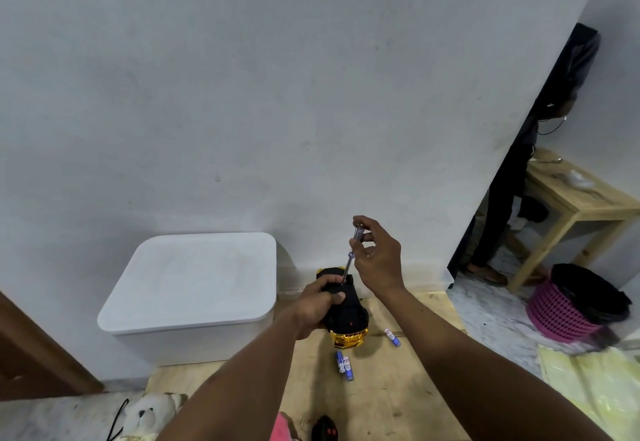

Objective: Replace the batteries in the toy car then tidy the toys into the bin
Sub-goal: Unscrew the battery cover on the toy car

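While the left hand (320,305) grips the car (349,321) at lower centre, fingers curled round its black underside, the right hand (377,260) pinches the screwdriver (350,257) handle between thumb and fingertips. The tip meets the underside. Two batteries (344,366) lie on the board (381,406) just below the car; a third battery (392,336) lies right of it. The lidded bin (187,288) stands at left.

Quick headcount from where I'm standing: one gold-and-black toy car (348,319), one screwdriver (349,257), three blue-and-white batteries (345,366) on the floor, one white lidded bin (190,288). Soft toys: one white teddy (149,413) for sure, plus one pink thing (282,428) I can't make out. Also one black remote (325,430), one pink basket (557,319), one wooden table (585,203).
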`<action>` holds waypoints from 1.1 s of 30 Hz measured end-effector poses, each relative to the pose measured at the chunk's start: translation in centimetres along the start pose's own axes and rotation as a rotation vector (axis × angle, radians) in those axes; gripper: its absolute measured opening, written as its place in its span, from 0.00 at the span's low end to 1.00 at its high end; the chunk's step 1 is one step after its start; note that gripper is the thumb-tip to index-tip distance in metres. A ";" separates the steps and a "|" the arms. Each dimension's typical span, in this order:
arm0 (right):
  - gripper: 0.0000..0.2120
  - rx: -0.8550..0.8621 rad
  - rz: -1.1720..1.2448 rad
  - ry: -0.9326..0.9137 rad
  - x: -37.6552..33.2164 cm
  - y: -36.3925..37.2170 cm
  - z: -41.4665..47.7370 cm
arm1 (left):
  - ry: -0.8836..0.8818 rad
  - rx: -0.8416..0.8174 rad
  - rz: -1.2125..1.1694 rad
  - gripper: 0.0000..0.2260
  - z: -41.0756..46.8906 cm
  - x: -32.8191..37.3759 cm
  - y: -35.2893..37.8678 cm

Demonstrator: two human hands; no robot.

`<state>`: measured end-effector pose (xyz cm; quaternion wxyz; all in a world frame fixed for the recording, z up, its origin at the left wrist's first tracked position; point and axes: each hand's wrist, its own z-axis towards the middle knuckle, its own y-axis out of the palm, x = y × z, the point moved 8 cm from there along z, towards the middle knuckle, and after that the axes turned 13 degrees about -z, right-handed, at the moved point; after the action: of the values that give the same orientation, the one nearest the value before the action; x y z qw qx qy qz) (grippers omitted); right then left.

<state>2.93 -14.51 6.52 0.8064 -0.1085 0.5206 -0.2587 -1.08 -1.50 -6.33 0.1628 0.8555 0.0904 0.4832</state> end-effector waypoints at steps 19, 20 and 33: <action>0.22 -0.052 0.003 -0.014 -0.4 0.1 0.5 | 0.024 -0.006 0.027 0.16 0.0 0.4 0.4; 0.20 -0.053 0.016 -0.005 -0.4 0.1 0.5 | 0.034 -0.001 0.028 0.16 0.0 0.5 0.4; 0.17 -0.021 -0.014 -0.016 -0.2 -0.2 0.8 | 0.034 0.019 -0.001 0.16 0.6 0.6 -0.8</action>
<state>3.57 -14.67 7.10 0.8075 -0.1225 0.5160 -0.2581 -0.22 -0.70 -6.40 0.1536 0.8486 0.0981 0.4967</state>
